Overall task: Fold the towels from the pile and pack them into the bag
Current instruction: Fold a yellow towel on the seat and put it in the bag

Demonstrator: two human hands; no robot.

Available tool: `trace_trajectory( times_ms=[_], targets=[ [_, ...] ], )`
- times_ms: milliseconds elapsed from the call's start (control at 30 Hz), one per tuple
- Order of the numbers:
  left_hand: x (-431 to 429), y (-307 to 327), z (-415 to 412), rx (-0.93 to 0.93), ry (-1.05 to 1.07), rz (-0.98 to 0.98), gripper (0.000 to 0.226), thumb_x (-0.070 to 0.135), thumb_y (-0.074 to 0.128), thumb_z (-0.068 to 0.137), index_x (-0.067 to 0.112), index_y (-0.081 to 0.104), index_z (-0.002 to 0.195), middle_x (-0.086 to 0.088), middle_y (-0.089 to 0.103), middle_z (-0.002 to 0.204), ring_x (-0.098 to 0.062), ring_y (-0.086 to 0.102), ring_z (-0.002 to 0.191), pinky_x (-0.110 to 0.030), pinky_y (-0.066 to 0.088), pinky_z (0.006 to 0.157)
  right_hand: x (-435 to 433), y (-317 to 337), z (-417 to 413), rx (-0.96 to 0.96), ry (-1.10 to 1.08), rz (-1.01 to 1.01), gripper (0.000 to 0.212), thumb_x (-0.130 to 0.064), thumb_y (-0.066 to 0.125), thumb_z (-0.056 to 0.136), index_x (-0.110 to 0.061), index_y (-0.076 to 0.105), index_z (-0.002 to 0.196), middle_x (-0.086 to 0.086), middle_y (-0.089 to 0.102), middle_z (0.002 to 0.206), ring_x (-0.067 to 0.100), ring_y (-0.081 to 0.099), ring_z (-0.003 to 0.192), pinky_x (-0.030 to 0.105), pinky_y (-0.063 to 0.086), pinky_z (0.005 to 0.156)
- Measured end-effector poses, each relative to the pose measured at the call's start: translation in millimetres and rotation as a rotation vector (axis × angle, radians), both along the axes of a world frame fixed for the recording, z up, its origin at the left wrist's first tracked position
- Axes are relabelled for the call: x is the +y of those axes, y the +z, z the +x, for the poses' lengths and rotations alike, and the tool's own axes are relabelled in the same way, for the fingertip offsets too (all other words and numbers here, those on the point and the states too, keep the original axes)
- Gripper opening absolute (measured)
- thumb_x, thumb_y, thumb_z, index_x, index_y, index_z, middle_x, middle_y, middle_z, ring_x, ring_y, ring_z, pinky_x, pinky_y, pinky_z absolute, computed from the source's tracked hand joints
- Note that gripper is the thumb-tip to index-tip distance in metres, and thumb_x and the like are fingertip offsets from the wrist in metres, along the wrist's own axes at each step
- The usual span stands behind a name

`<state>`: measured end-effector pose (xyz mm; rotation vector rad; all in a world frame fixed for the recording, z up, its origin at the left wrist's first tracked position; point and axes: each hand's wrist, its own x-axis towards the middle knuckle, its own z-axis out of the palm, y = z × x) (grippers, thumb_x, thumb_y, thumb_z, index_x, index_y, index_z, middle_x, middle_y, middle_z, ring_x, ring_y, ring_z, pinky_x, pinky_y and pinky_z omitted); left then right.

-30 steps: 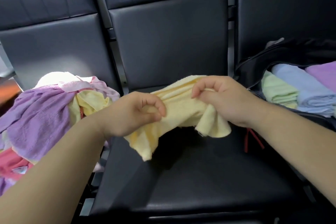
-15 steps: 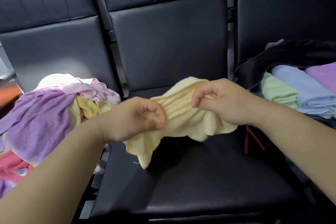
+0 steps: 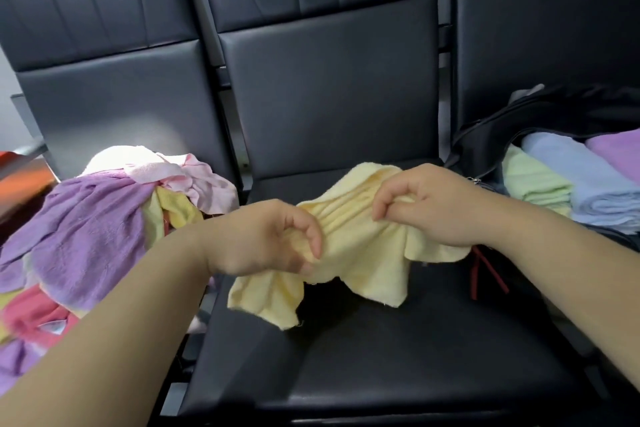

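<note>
A crumpled pale yellow towel [image 3: 356, 253] hangs above the middle black seat [image 3: 398, 367]. My left hand [image 3: 266, 239] pinches its left part between thumb and fingers. My right hand [image 3: 429, 204] grips its upper right part with curled fingers. The pile of unfolded towels [image 3: 86, 229], purple, pink, yellow and red, lies on the left seat. The open black bag [image 3: 485, 146] sits on the right seat and holds folded green [image 3: 533, 184], blue [image 3: 588, 184] and purple [image 3: 620, 149] towels side by side.
Three black padded seats stand in a row with tall backrests [image 3: 329, 90] behind them. A red strap [image 3: 481, 274] hangs from the bag by the middle seat's right edge. An orange object [image 3: 20, 177] shows at the far left.
Both hands have shifted their hold along the yellow towel. The cloth has spread, and two corners now hang lower toward the seat.
</note>
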<state>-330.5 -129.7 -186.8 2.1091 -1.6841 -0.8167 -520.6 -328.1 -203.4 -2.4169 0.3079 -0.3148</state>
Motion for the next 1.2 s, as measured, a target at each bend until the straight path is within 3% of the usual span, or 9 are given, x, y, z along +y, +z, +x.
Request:
trace_trajectory(
  times_ms=[200, 333, 500, 600, 667, 800, 900, 1067, 1200],
  targets=[
    [7.4, 7.9, 5.7, -0.031, 0.114, -0.268, 0.02, 0.008, 0.073, 0.091, 0.028, 0.074, 0.084, 0.016, 0.071, 0.086, -0.001, 0.063, 0.083, -0.015, 0.045, 0.08, 23.4, 3.9, -6.4, -0.127, 0.041, 0.241, 0.023, -0.011, 0.073, 0.089, -0.031, 0.076, 0.078, -0.017, 0.072, 0.092, -0.001, 0.065, 0.094, 0.015, 0.044, 0.087],
    [24.0, 9.4, -0.4, -0.051, 0.1, -0.222, 0.021, 0.01, 0.075, 0.09, 0.03, 0.076, 0.086, 0.016, 0.072, 0.092, -0.003, 0.066, 0.089, -0.018, 0.049, 0.085, 27.9, 10.0, -20.9, 0.187, 0.175, 0.03, 0.012, -0.03, 0.08, 0.084, -0.04, 0.076, 0.088, -0.018, 0.073, 0.099, 0.008, 0.068, 0.097, 0.034, 0.051, 0.097],
    [34.7, 32.2, -14.2, -0.121, 0.104, -0.172, 0.02, 0.013, 0.077, 0.089, 0.032, 0.078, 0.088, 0.015, 0.073, 0.093, -0.006, 0.068, 0.092, -0.026, 0.053, 0.089, 39.7, 45.6, -30.7, 0.287, 0.171, -0.134, 0.026, -0.023, 0.073, 0.083, -0.048, 0.073, 0.09, -0.03, 0.068, 0.102, 0.024, 0.069, 0.091, 0.045, 0.056, 0.092],
    [40.5, 78.9, -18.8, -0.239, 0.155, -0.192, 0.02, 0.018, 0.078, 0.088, 0.038, 0.078, 0.087, 0.02, 0.072, 0.088, -0.003, 0.066, 0.087, -0.022, 0.052, 0.085, 44.2, 97.1, -30.6, 0.272, 0.159, -0.215, 0.033, -0.009, 0.067, 0.083, -0.04, 0.075, 0.093, -0.038, 0.063, 0.079, 0.01, 0.06, 0.059, 0.031, 0.057, 0.069],
    [45.2, 115.3, -21.7, -0.34, 0.173, -0.22, 0.021, 0.021, 0.079, 0.086, 0.041, 0.078, 0.087, 0.025, 0.07, 0.087, 0.001, 0.064, 0.087, -0.017, 0.048, 0.082, 50.6, 135.3, -32.3, 0.247, 0.138, -0.276, 0.037, -0.003, 0.064, 0.084, -0.037, 0.075, 0.095, -0.037, 0.059, 0.064, 0.004, 0.048, 0.046, 0.02, 0.046, 0.052],
    [58.6, 175.4, -28.5, -0.484, 0.203, -0.262, 0.027, 0.023, 0.078, 0.086, 0.05, 0.075, 0.084, 0.03, 0.065, 0.089, 0.004, 0.06, 0.086, -0.012, 0.043, 0.074, 61.8, 190.7, -39.4, 0.166, 0.118, -0.356, 0.04, -0.003, 0.064, 0.083, -0.039, 0.074, 0.094, -0.033, 0.062, 0.073, 0.003, 0.049, 0.047, 0.014, 0.04, 0.048],
    [67.3, 204.5, -36.1, -0.514, 0.204, -0.329, 0.026, 0.022, 0.075, 0.09, 0.047, 0.074, 0.085, 0.027, 0.064, 0.093, 0.002, 0.06, 0.089, -0.015, 0.044, 0.076, 65.7, 217.0, -42.6, 0.125, 0.093, -0.408, 0.041, -0.006, 0.064, 0.081, -0.044, 0.073, 0.09, -0.014, 0.067, 0.082, 0.005, 0.045, 0.046, 0.017, 0.039, 0.048],
    [76.5, 212.1, -41.6, -0.262, 0.256, -0.512, 0.021, 0.014, 0.065, 0.096, 0.032, 0.075, 0.093, -0.004, 0.07, 0.101, -0.03, 0.064, 0.095, -0.042, 0.053, 0.091, 69.6, 235.5, -50.9, 0.077, 0.09, -0.43, 0.037, -0.006, 0.065, 0.082, -0.041, 0.074, 0.092, -0.031, 0.063, 0.074, 0.005, 0.045, 0.049, 0.016, 0.041, 0.051],
    [73.9, 201.2, -53.9, 0.157, 0.293, -0.65, 0.024, -0.001, 0.06, 0.097, 0.017, 0.074, 0.089, -0.004, 0.067, 0.098, -0.022, 0.064, 0.088, -0.04, 0.055, 0.085, 62.8, 229.8, -51.1, 0.068, 0.068, -0.377, 0.039, -0.009, 0.067, 0.08, -0.047, 0.073, 0.091, -0.007, 0.062, 0.071, 0.012, 0.043, 0.051, 0.03, 0.045, 0.054]
  ],
)
